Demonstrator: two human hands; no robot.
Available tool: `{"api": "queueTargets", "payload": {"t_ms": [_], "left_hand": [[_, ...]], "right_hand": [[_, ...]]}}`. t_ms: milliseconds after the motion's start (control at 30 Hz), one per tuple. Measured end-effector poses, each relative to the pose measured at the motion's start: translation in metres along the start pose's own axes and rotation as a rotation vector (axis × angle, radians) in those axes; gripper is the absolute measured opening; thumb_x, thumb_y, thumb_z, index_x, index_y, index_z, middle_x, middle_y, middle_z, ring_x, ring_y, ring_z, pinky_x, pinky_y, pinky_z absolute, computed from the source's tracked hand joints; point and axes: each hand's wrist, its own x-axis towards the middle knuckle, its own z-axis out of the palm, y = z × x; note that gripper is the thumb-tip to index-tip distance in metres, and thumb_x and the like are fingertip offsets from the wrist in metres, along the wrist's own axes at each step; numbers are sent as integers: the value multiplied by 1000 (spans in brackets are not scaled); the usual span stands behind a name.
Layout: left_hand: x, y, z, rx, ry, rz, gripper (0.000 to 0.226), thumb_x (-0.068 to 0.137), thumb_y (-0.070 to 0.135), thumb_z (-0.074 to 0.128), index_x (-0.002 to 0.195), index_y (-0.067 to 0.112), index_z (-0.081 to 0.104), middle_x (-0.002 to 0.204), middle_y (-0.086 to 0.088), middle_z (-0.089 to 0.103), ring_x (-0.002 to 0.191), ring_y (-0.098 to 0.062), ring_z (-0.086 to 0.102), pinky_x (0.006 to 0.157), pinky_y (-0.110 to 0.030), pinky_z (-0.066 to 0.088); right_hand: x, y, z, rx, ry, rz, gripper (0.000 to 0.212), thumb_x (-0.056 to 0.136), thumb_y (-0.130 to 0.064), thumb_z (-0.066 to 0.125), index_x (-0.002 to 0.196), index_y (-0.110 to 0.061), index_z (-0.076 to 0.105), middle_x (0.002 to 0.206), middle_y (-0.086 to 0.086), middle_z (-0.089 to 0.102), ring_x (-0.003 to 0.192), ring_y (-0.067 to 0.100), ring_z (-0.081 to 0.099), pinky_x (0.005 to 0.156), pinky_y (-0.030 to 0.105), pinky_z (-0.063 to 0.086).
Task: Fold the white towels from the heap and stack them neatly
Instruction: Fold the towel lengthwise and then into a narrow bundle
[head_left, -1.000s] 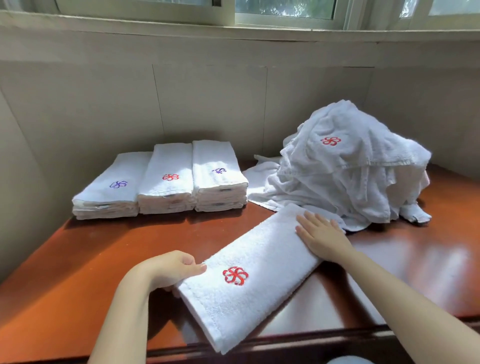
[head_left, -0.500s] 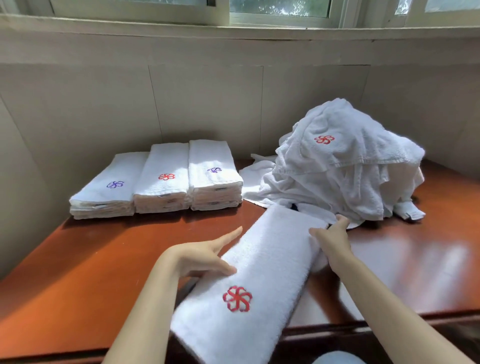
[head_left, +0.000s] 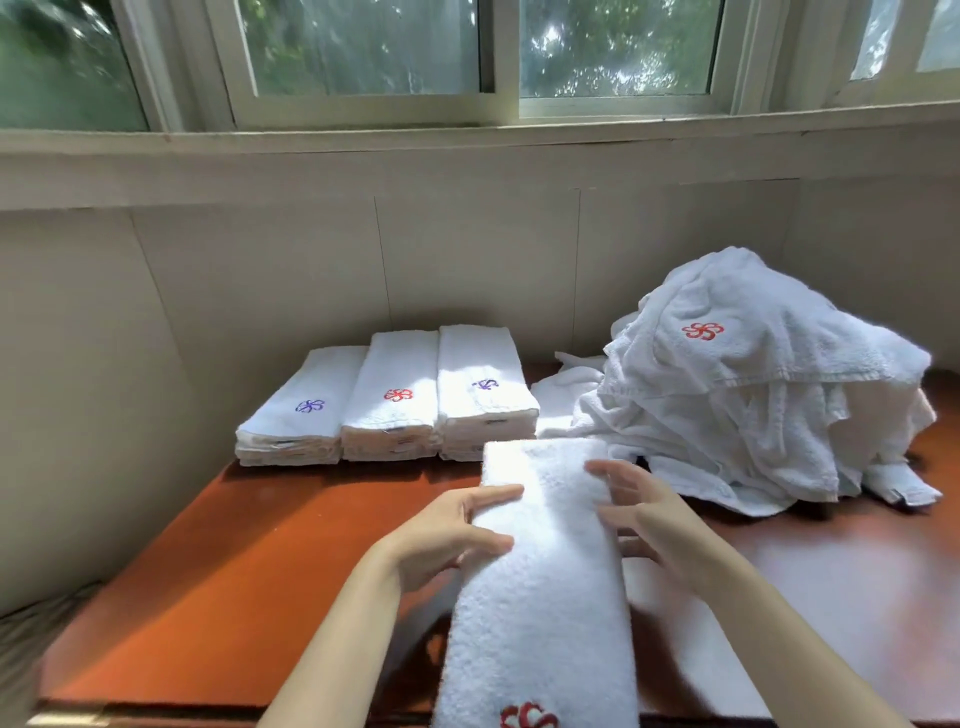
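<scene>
1. Since half a second ago the folded towel has swung from a slant toward the heap to lie almost straight away from the person. It now looks raised off the table, with a shadow under it.
2. The left hand has moved from the top of the towel to its left long edge. Its thumb lies on top and its fingers curl at the side, pinching the cloth.
3. The right hand holds the opposite long edge, fingers fanned over and under it. They are a little blurred.
4. The towel's long axis runs from the near end, with its red emblem at the bottom of the view, to the far end. That end sits just in front of the right stack.
5. The middle stack and left stack lie parallel to the towel, further left. The heap is off to the right.
6. Both hands hold the towel at about the same point along its length, so neither is clearly nearer. The placement probably calls for a forward carry, with a leftward shift if a stack other than the right one is chosen.
</scene>
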Motion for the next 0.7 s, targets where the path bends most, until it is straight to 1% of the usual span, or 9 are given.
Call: {"api": "queueTargets", "payload": {"t_ms": [100, 200, 267, 333, 400, 467, 567, 633, 700], "left_hand": [[-18, 23, -27, -47, 95, 94, 64, 80, -9, 67, 134, 21, 51, 130, 22, 52, 123, 9, 45, 91, -11, 45], [-36, 49, -66, -43, 183, 193, 63, 78, -6, 69, 130, 25, 53, 127, 26, 54, 116, 17, 47, 88, -12, 47], [-47, 65, -101, -38, 249, 245, 63, 72, 2, 71, 127, 28, 56, 130, 25, 54, 109, 16, 53, 84, -12, 49], [-52, 79, -144, -63, 312, 290, 62, 70, 5, 70, 127, 28, 57, 134, 24, 52, 99, 10, 60, 75, -12, 51], [-49, 94, -194, -74, 373, 335, 66, 72, 4, 71, 130, 31, 53, 135, 21, 51, 98, 8, 63, 72, -12, 51], [-33, 101, -245, -117, 483, 352, 73, 78, 11, 72, 140, 34, 41, 124, 13, 63, 98, -4, 67, 68, -19, 55], [9, 75, -309, -203, 706, 168, 72, 92, 31, 59, 151, 31, 18, 105, 2, 69, 79, -19, 67, 58, -28, 52], [34, 26, -332, -162, 699, -69, 59, 95, 37, 54, 145, 15, 31, 101, -2, 62, 73, -18, 57, 59, -26, 44], [51, -30, -342, 25, 614, -264, 44, 94, 35, 57, 126, 4, 52, 94, -5, 62, 72, -17, 54, 62, -25, 40]], "right_hand": [[15, -33, 18, 97, -92, -127, 49, 89, 9, 54, 116, -31, 64, 90, 2, 71, 70, 15, 66, 57, 27, 54], [43, -71, 53, 107, -143, -229, 49, 89, 7, 54, 112, -35, 65, 78, 2, 64, 57, 12, 52, 49, 22, 45], [68, -98, 84, 130, -186, -271, 49, 88, 8, 54, 109, -34, 66, 69, -2, 58, 48, 6, 45, 44, 18, 39], [100, -128, 118, 151, -228, -315, 47, 86, 8, 53, 106, -33, 66, 76, 1, 59, 53, 7, 49, 46, 18, 43], [143, -157, 155, 158, -239, -372, 47, 84, 10, 52, 102, -31, 66, 86, 6, 56, 61, 11, 48, 51, 19, 42], [196, -184, 192, 160, -199, -420, 48, 82, 13, 48, 101, -28, 65, 83, 7, 52, 60, 12, 43, 50, 21, 35], [284, -193, 241, 161, -134, -386, 46, 84, 18, 44, 116, -12, 59, 82, 6, 55, 60, 13, 51, 52, 23, 42], [338, -163, 264, 26, -105, -292, 38, 84, 19, 43, 117, 4, 56, 75, 6, 54, 53, 12, 53, 47, 21, 40], [377, -112, 280, -144, -128, -103, 13, 90, 4, 48, 100, -2, 55, 71, 5, 49, 52, 12, 49, 51, 24, 38]]}}
